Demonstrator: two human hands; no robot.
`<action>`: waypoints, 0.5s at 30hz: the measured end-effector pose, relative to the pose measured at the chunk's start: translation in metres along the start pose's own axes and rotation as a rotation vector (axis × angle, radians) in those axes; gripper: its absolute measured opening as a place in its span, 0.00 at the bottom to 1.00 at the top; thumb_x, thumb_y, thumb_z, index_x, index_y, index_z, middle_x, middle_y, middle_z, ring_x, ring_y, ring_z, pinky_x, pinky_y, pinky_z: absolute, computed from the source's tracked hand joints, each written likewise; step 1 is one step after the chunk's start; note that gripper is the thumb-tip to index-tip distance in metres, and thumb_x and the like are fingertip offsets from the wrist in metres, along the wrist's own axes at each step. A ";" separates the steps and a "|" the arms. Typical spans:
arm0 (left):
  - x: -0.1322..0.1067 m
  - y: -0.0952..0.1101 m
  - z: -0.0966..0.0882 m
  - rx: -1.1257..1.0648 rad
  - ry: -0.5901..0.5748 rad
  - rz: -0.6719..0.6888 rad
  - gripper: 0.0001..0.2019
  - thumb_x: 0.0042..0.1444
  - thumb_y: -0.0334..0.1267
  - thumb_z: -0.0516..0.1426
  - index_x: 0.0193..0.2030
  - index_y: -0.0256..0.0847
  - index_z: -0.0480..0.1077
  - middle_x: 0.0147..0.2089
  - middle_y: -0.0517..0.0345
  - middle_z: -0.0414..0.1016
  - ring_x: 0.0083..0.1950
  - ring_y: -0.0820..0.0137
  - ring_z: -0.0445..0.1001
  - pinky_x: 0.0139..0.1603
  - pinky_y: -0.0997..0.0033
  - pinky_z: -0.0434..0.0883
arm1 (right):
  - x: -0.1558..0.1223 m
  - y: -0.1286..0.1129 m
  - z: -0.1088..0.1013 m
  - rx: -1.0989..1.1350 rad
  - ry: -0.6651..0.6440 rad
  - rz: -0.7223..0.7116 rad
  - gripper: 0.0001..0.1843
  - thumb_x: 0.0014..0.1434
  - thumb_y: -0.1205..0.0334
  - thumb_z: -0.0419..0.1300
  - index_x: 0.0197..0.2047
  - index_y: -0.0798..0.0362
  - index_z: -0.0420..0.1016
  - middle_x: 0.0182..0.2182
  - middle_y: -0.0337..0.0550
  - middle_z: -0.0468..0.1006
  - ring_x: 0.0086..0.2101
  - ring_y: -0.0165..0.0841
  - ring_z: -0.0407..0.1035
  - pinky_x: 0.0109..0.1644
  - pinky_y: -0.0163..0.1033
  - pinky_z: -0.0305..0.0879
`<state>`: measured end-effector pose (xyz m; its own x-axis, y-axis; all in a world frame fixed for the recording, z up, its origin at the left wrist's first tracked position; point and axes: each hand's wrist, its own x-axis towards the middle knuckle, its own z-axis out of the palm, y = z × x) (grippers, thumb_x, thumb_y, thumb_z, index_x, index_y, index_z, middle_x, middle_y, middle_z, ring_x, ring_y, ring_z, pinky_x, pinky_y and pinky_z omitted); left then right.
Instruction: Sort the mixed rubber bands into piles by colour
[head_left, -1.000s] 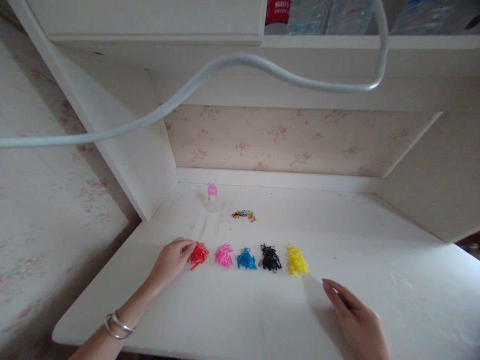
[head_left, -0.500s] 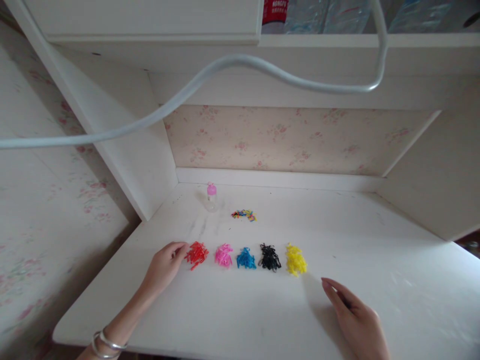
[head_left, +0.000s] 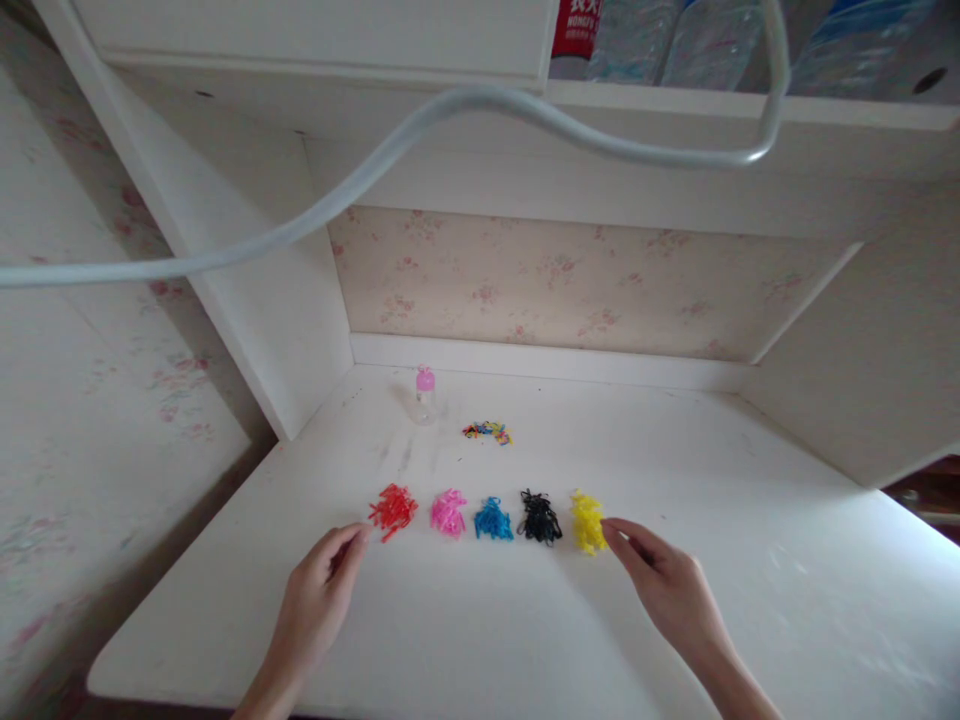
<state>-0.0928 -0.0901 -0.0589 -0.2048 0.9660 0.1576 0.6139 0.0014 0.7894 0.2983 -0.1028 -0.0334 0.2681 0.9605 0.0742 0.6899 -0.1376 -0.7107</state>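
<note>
Five small piles of rubber bands lie in a row on the white desk: red (head_left: 394,511), pink (head_left: 448,513), blue (head_left: 493,519), black (head_left: 540,516) and yellow (head_left: 586,522). At the near left of the red pile is my left hand (head_left: 326,575), thumb and forefinger pinched together; whatever is between them is too small to make out. My right hand (head_left: 660,575) has its pinched fingertips against the right edge of the yellow pile, and what they grip is hidden. Behind the row lies a mixed-colour heap of bands (head_left: 487,432).
A small clear bottle with a pink cap (head_left: 425,395) stands at the back left of the desk (head_left: 480,640). Overhead, a white cable (head_left: 480,97) crosses in front of a shelf (head_left: 712,110) holding plastic bottles. Side panels flank the desk.
My right hand has moved left and away from me to the yellow pile. My left hand has drawn back slightly from the red pile, toward me. The view has tilted a little.
</note>
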 end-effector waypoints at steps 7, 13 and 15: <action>0.002 0.003 -0.002 -0.025 0.015 -0.013 0.18 0.57 0.50 0.51 0.44 0.42 0.73 0.39 0.58 0.79 0.35 0.67 0.76 0.36 0.73 0.71 | 0.058 -0.102 0.044 -0.350 -0.240 -0.332 0.20 0.62 0.52 0.45 0.43 0.45 0.77 0.28 0.38 0.79 0.29 0.30 0.71 0.32 0.31 0.61; 0.002 -0.001 -0.003 -0.026 0.014 0.036 0.16 0.56 0.49 0.51 0.42 0.43 0.74 0.40 0.58 0.79 0.37 0.66 0.76 0.38 0.72 0.72 | 0.114 -0.129 0.104 -0.606 -0.297 -0.295 0.18 0.59 0.55 0.49 0.46 0.44 0.75 0.42 0.46 0.78 0.41 0.39 0.72 0.41 0.39 0.64; 0.003 -0.002 -0.002 -0.031 0.001 0.035 0.16 0.57 0.49 0.51 0.42 0.44 0.73 0.39 0.57 0.79 0.37 0.66 0.76 0.38 0.72 0.72 | 0.125 -0.131 0.117 -0.644 -0.296 -0.286 0.18 0.59 0.55 0.49 0.48 0.46 0.74 0.43 0.48 0.78 0.41 0.40 0.72 0.41 0.40 0.65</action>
<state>-0.0965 -0.0881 -0.0586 -0.1845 0.9651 0.1859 0.5966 -0.0403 0.8016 0.1626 0.0637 -0.0129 -0.1089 0.9922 -0.0607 0.9855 0.0997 -0.1373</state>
